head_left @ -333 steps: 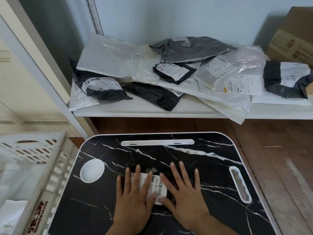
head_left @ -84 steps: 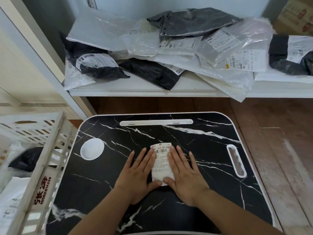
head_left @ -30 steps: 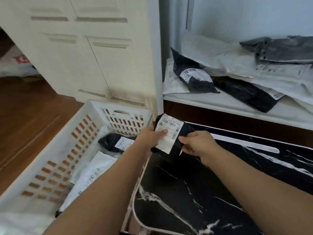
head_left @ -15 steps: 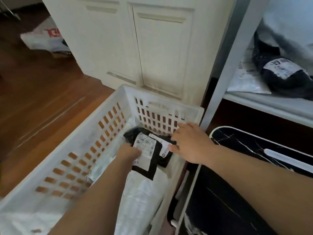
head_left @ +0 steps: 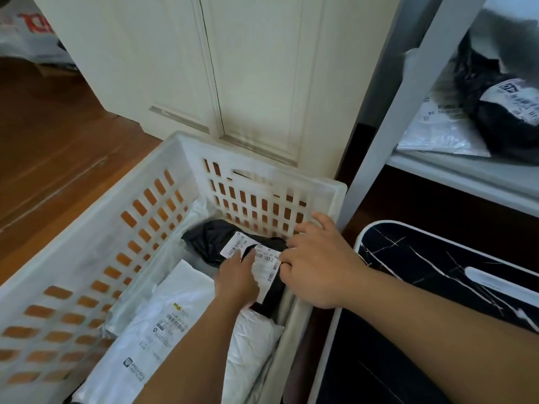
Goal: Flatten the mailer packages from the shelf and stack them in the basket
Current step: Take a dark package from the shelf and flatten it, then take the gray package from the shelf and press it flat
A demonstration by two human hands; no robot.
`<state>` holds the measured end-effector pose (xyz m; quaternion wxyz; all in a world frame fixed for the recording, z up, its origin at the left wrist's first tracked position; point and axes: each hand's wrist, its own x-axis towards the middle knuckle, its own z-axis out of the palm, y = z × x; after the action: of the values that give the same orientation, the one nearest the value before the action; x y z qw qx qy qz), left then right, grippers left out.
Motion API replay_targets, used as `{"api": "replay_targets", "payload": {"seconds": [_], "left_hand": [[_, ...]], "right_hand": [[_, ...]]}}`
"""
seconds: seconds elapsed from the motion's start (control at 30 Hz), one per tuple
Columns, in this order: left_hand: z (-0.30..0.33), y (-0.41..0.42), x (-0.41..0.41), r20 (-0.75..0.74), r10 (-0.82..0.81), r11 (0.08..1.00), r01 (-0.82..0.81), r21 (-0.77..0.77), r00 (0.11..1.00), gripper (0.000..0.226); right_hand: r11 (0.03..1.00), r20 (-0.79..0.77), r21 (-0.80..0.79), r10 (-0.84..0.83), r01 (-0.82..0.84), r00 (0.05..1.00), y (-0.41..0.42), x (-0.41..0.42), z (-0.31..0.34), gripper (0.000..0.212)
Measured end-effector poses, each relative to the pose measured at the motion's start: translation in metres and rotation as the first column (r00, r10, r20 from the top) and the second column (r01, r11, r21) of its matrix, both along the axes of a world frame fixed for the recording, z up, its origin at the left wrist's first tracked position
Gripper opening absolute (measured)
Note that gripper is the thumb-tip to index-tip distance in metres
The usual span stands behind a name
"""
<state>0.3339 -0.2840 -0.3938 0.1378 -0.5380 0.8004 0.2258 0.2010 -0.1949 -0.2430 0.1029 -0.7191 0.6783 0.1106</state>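
Since half a second ago, both hands have lowered the small black plastic mailer with a white label onto the stack in the white slotted plastic basket, at its far right corner. Left hand presses it flat, grip released; right hand has its fingers on the label, grip hard to make out. A forearm hides the large white mailer partly.

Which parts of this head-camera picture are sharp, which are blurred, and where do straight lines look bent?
Head view: the label on the black mailer in the basket is fairly crisp; the left hand smears slightly at its fingers; the shelf mailer at the right edge is soft; the shelf post leans with wide-angle distortion; the light is even, with no hard glare.
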Motion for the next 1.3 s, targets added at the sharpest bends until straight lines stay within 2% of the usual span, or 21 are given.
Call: {"api": "replay_targets", "payload": {"seconds": [0.07, 0.17, 0.27, 0.4, 0.5, 0.6, 0.73, 0.87, 0.93, 1.1, 1.23, 1.3], "left_hand": [[-0.004, 0.010, -0.005, 0.006, -0.264, 0.964, 0.264, -0.021, 0.964, 0.062], [-0.018, 0.019, -0.009, 0.134, -0.435, 0.899, 0.421, 0.123, 0.890, 0.063], [-0.027, 0.022, -0.009, 0.198, -0.482, 0.873, 0.448, 0.193, 0.854, 0.072], [-0.023, 0.023, -0.007, 0.221, -0.489, 0.869, 0.448, 0.208, 0.844, 0.067], [-0.001, 0.020, -0.010, 0.196, -0.495, 0.864, 0.456, 0.213, 0.846, 0.060], [0.043, 0.010, -0.014, 0.182, -0.468, 0.883, 0.450, 0.134, 0.865, 0.058], [0.129, 0.011, -0.024, 0.053, -0.380, 0.925, 0.381, -0.002, 0.923, 0.054], [0.201, 0.020, -0.040, -0.137, -0.224, 0.972, 0.210, -0.107, 0.965, 0.042], [0.233, 0.032, -0.051, -0.259, -0.176, 0.982, 0.150, -0.115, 0.950, 0.039], [0.299, 0.079, -0.092, -0.476, -0.201, 0.979, 0.164, -0.118, 0.856, 0.029], [0.328, 0.126, -0.142, -0.591, -0.166, 0.983, 0.177, -0.040, 0.790, 0.029], [0.330, 0.158, -0.172, -0.578, -0.202, 0.970, 0.244, -0.005, 0.790, 0.029]], "right_hand": [[1.000, 0.025, 0.009, -0.007, 0.007, 1.000, 0.001, 0.000, 0.002, 0.048], [1.000, 0.030, 0.005, 0.000, -0.001, 1.000, 0.002, 0.001, 0.003, 0.049], [1.000, 0.021, 0.003, 0.004, -0.004, 1.000, 0.002, 0.000, 0.003, 0.047], [1.000, 0.032, -0.013, -0.001, 0.001, 0.999, 0.002, 0.000, 0.003, 0.046], [1.000, 0.030, -0.012, 0.003, -0.002, 1.000, 0.004, 0.000, 0.005, 0.045], [0.999, 0.033, 0.033, 0.001, -0.002, 0.999, 0.005, 0.000, 0.011, 0.047], [0.989, 0.025, 0.149, -0.021, 0.017, 0.999, 0.014, -0.006, 0.024, 0.056], [0.989, 0.019, 0.141, -0.037, 0.034, 0.999, 0.043, -0.032, 0.060, 0.052], [0.996, -0.006, 0.073, -0.042, 0.043, 0.999, 0.066, -0.053, 0.084, 0.045], [0.968, -0.050, -0.228, -0.121, 0.107, 0.991, 0.153, -0.117, 0.132, 0.041], [0.934, -0.130, -0.231, -0.308, 0.273, 0.943, 0.235, -0.175, 0.149, 0.041], [0.875, -0.144, -0.269, -0.449, 0.402, 0.882, 0.277, -0.205, 0.157, 0.043]]}}
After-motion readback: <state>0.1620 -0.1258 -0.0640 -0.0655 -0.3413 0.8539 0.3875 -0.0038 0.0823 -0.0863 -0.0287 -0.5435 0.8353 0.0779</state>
